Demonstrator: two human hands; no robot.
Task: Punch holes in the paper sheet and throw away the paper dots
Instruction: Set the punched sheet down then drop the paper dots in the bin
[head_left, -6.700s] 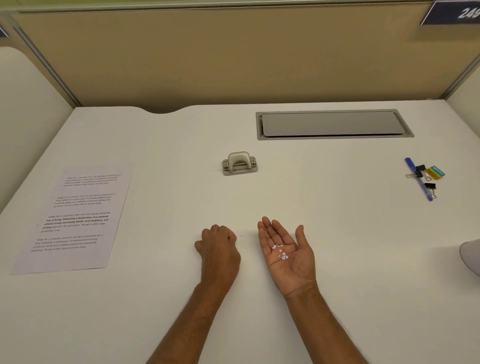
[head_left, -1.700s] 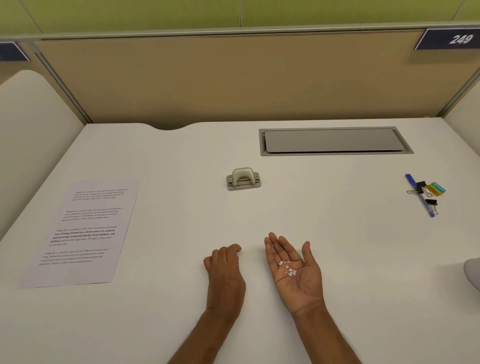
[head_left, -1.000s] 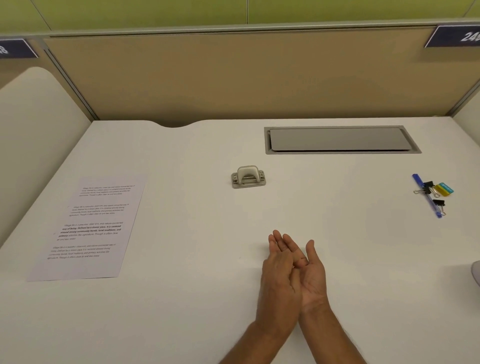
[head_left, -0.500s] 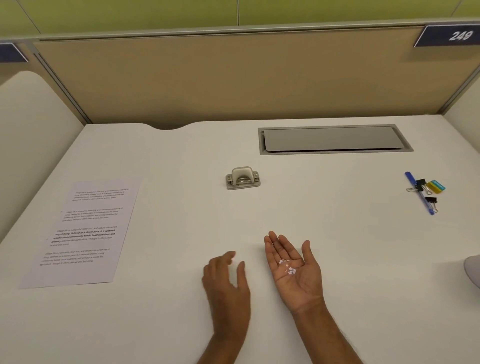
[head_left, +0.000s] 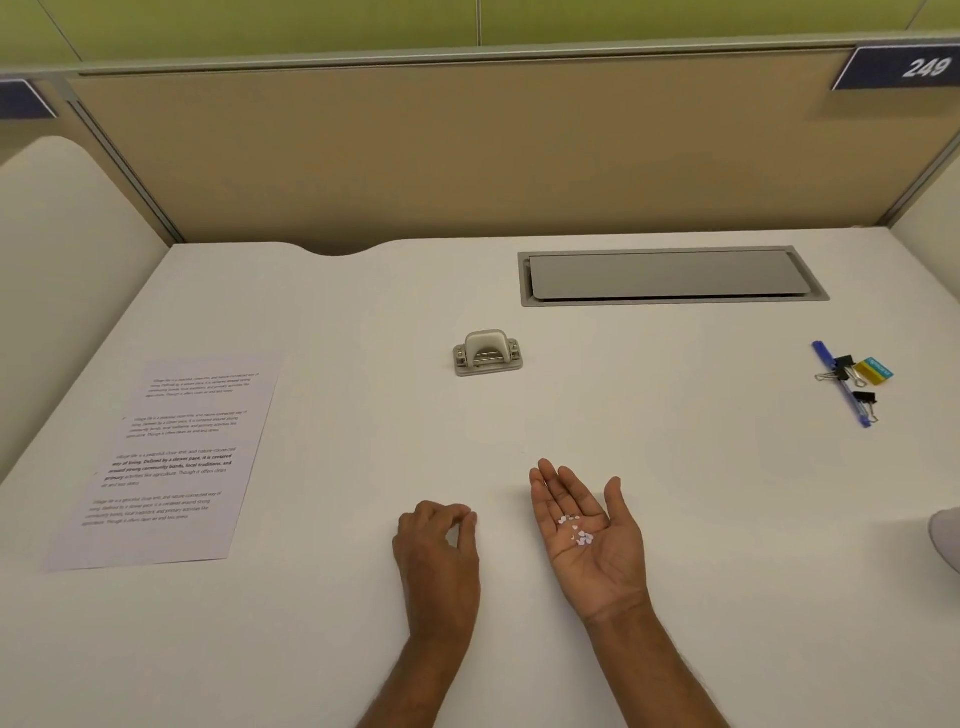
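The paper sheet (head_left: 166, 457) lay flat at the far left, well apart from both hands. The left hand (head_left: 441, 545) rested on the surface (head_left: 753, 493), fingertips curled to the thumb, nothing visibly held. Just to its right, the right hand (head_left: 597, 558) lay spread, palm up, cradling the paper dots (head_left: 577, 531).

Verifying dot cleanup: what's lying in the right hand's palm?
A small cluster of white paper dots lies on the open, upturned right hand. Nothing covers them; anything beneath the hand is hidden.
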